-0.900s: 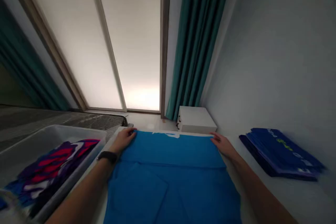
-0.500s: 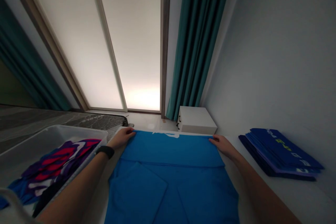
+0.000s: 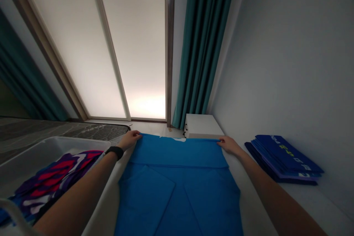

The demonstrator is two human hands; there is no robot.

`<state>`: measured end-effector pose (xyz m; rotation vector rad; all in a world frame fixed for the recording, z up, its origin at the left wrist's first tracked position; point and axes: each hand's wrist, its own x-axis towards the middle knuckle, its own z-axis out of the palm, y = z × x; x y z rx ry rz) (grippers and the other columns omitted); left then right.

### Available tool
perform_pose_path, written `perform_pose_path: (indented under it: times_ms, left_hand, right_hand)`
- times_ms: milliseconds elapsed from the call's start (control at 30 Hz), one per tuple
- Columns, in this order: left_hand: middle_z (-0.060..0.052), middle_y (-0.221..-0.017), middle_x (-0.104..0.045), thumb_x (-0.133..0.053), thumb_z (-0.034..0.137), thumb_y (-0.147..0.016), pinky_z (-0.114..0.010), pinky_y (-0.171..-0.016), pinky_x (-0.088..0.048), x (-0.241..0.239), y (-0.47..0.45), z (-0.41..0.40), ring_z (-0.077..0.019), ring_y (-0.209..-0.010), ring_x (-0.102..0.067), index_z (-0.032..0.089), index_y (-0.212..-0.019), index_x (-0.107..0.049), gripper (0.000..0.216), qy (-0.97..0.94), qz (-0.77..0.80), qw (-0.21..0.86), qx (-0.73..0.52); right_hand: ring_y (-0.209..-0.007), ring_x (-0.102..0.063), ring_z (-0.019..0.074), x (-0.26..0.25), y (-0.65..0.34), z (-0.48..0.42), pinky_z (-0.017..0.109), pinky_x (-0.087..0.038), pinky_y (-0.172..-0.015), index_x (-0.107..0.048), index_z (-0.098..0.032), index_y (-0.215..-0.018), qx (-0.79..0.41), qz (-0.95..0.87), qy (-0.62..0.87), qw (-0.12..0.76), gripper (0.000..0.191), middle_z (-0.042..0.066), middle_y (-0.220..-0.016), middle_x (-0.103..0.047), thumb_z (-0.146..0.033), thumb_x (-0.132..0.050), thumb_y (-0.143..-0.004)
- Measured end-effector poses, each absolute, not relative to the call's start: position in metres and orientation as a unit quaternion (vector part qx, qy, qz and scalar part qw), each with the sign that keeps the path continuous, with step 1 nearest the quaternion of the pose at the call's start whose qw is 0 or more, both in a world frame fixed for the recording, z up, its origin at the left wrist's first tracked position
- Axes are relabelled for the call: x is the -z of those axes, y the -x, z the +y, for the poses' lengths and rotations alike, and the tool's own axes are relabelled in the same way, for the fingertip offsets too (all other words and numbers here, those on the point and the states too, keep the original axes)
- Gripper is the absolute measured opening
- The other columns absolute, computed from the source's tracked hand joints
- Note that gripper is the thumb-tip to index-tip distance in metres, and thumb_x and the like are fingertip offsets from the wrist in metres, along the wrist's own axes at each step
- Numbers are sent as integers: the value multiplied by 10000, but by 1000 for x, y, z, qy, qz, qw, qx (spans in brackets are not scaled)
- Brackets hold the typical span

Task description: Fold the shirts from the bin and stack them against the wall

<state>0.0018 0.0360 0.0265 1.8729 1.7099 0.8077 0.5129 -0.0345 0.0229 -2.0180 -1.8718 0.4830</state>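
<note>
A blue T-shirt [image 3: 177, 195] lies back side up on a white tabletop, its sleeves folded inward as two angled flaps. Across its far end runs a folded-over band, with a bit of white print showing at the edge. My left hand [image 3: 131, 139], with a black band on the wrist, pinches the band's far left corner. At the far right corner, my right hand [image 3: 229, 144] pinches the same edge between thumb and fingers. The edge is stretched straight between both hands. The shirt's near end runs out of view at the bottom.
On the left stands a clear plastic bin [image 3: 69, 141] holding crumpled purple, red and blue clothes [image 3: 55, 177]. A stack of folded blue clothes [image 3: 284, 158] lies at the right near the wall. Beyond the table are a white cabinet [image 3: 203, 125] and a teal curtain [image 3: 203, 51].
The view has shifted slightly. Both hands still grip the far corners; the shirt's far edge sits a little higher in view and less of the white print shows.
</note>
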Motion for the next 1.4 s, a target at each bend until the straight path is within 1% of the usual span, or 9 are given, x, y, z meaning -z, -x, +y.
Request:
perform_pose_path:
  times_ms: [233,333,500,667,833,1033,1200,1300,1400]
  left_hand:
    - [-11,-573,-619,-582,449,-633,-276,-572,-411,-48,-4,27,-204,-601,-599,164,-733,-676,316,-677,612,245,-327]
    - [-3,-509,-610,-564,439,-651,-270,-556,-418,-53,-6,18,-194,-550,-596,165,-729,-655,298,-673,606,259,-336]
    - [-20,-548,-662,-549,438,-676,-250,-521,-407,-58,-8,-2,-179,-541,-596,168,-759,-635,296,-660,606,258,-362]
    - [-19,-571,-675,-522,463,-725,-236,-422,-358,-68,-7,-29,-136,-415,-506,152,-878,-612,358,-646,600,266,-388]
    - [-28,-585,-682,-540,475,-739,-244,-433,-377,-89,-6,-63,-139,-423,-532,141,-891,-583,369,-635,577,287,-426]
    - [-49,-641,-702,-574,530,-722,-325,-554,-490,-101,-3,-114,-186,-505,-609,154,-904,-544,419,-619,547,329,-459]
    - [-51,-693,-691,-533,551,-773,-334,-624,-501,-76,11,-168,-207,-618,-636,181,-882,-561,386,-647,537,338,-422]
    - [-20,-643,-648,-498,503,-773,-314,-587,-472,-53,19,-195,-199,-590,-591,199,-825,-570,316,-675,545,348,-357]
    - [6,-644,-613,-454,410,-763,-303,-610,-451,-33,24,-208,-202,-628,-575,219,-772,-563,220,-692,551,331,-329]
  right_hand:
    - [-526,-553,132,-50,-506,-53,218,-346,-524,-666,-145,-720,-223,-631,724,165,181,1,-508,-598,-172,-506,-800]
    - [-395,-475,107,-58,-501,-64,212,-323,-448,-655,-133,-852,-253,-605,735,172,198,-9,-478,-602,-188,-465,-839]
    - [-310,-465,80,-71,-490,-85,202,-293,-365,-559,-132,-1061,-299,-566,740,206,250,40,-672,-722,-250,-403,-906]
    - [-399,-593,88,-83,-484,-110,184,-236,-325,-511,-149,-1044,-316,-547,736,243,217,104,-891,-750,-277,-382,-925]
    - [-449,-638,123,-92,-486,-136,183,-238,-312,-519,-163,-1017,-327,-530,719,310,205,129,-933,-745,-298,-412,-905]
    - [-532,-675,154,-92,-490,-176,181,-261,-321,-522,-190,-976,-324,-545,696,337,253,127,-948,-740,-399,-421,-874]
    - [-537,-664,184,-48,-492,-224,216,-293,-340,-528,-216,-897,-351,-549,675,347,375,101,-892,-734,-561,-438,-778]
    - [-552,-647,186,-18,-492,-249,278,-442,-481,-544,-218,-856,-353,-573,658,339,365,61,-802,-717,-548,-441,-739]
    - [-567,-620,190,0,-492,-262,315,-474,-613,-563,-230,-841,-308,-585,674,329,302,5,-647,-663,-464,-407,-730]
